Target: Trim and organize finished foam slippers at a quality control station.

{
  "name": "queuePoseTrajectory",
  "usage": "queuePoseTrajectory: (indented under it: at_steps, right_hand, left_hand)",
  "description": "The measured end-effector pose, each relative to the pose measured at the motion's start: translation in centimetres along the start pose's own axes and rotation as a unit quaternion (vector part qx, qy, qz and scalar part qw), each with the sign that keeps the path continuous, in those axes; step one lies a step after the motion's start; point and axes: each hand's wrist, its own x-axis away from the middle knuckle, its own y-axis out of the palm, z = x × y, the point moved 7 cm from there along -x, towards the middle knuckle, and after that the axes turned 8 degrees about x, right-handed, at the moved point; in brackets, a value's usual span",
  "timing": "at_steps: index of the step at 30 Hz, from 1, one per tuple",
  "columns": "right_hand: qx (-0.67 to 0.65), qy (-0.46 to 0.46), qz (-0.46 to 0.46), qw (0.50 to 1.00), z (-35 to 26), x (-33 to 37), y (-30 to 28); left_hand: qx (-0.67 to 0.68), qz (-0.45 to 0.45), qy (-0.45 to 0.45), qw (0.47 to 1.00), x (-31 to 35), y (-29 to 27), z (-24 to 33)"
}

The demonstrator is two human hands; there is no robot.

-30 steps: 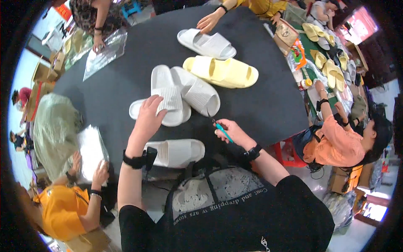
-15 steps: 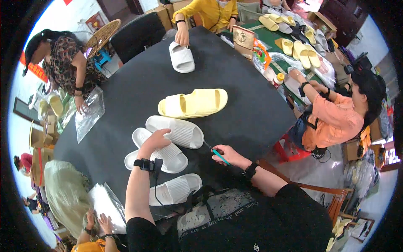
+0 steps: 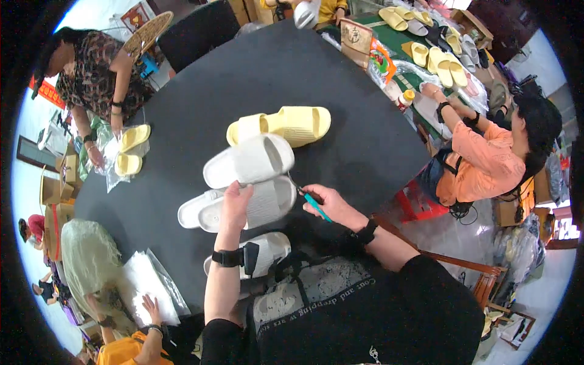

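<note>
My left hand grips the near edge of a white slipper, thumb along its side. That slipper is tipped up beyond other white slippers, which lie on the black table. My right hand is closed on a slim tool with a teal-and-black handle; its thin dark tip reaches the right end of the white slippers. Whether tip and slipper touch, I cannot tell. Pale yellow slippers lie just beyond. Closer to me, another white slipper is partly hidden by my left wrist.
At the left, a person handles yellow slippers on clear plastic. Clear bags lie near a person in orange at lower left. Across the table, a person holds a white slipper. To the right, a person works at a green table of slippers.
My left hand has turned and tipped the white slipper up. The person across has lifted a white slipper off the table. Yellow slippers now show on the plastic at the left.
</note>
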Motion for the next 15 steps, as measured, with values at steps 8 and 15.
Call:
queuePoseTrajectory:
  at_steps: [8,15]
  right_hand:
    - [0.1,-0.072,-0.08,0.989,-4.4,0.3,3.2]
    - [0.179,-0.147,-0.078,0.97,-5.2,0.3,4.9]
  left_hand:
    - [0.251,0.022,0.091,0.964,8.5,0.0,5.0]
    - [0.298,0.023,0.08,0.951,11.1,-1.2,4.2]
